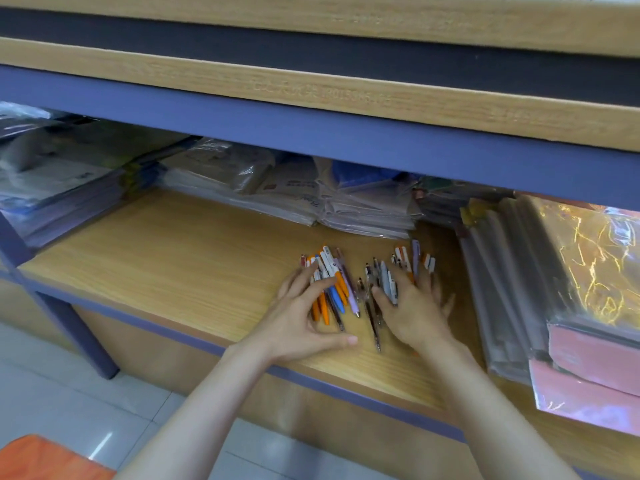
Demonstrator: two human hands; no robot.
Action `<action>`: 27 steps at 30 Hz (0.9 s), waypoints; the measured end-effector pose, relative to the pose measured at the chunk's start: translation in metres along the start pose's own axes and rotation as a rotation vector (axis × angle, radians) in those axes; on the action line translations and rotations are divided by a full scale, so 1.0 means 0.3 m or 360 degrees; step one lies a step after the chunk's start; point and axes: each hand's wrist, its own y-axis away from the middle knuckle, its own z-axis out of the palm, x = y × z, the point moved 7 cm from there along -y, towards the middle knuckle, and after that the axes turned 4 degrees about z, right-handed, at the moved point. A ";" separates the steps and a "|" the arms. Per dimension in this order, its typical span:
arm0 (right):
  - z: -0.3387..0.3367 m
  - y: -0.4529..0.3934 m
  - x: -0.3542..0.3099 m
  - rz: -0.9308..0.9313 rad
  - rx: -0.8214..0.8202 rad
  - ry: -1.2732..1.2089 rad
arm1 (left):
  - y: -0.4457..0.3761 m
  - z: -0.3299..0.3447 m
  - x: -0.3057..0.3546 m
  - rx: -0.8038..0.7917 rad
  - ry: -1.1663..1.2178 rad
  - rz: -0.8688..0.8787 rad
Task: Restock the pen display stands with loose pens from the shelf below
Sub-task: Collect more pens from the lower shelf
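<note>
Left hand (298, 318) curls over a loose heap of orange, white and blue plastic pens (329, 289) on the wood-grain lower shelf (180, 251), fingers and thumb closing round them. Right hand (414, 306) lies flat, fingers straight, pressing the second scatter of grey and white pens (401, 271). Looks like the gathering step; next, prob bunch both lots, lift w/o spilling; display stands not in view.

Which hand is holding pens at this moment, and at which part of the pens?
The left hand curls around a bunch of loose pens near their middles. The right hand lies flat on other pens, pressing, not gripping.
</note>
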 end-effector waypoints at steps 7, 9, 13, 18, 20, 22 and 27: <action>0.080 0.064 0.062 -0.0107 -0.0180 0.0137 | -0.094 0.069 0.043 -0.0196 -0.0576 0.0128; 0.075 0.042 0.056 -0.0098 -0.0154 0.0135 | -0.109 0.065 0.051 -0.0207 -0.0589 0.0192; 0.051 -0.022 0.049 -0.0088 -0.0077 0.0090 | -0.084 0.060 0.061 -0.0077 -0.0348 0.0292; 0.060 -0.116 0.053 -0.0151 -0.0110 0.0022 | -0.081 0.115 0.135 -0.0128 -0.0520 0.0376; 0.074 -0.132 0.058 -0.0232 -0.0049 0.0036 | -0.119 0.123 0.148 -0.0157 -0.0546 0.0348; 0.096 -0.124 0.060 -0.0309 0.0001 0.0030 | -0.148 0.111 0.137 -0.0117 -0.0553 0.0325; 0.117 -0.050 -0.019 -0.0455 0.0040 -0.0081 | -0.154 0.070 0.068 -0.0092 -0.0349 0.0405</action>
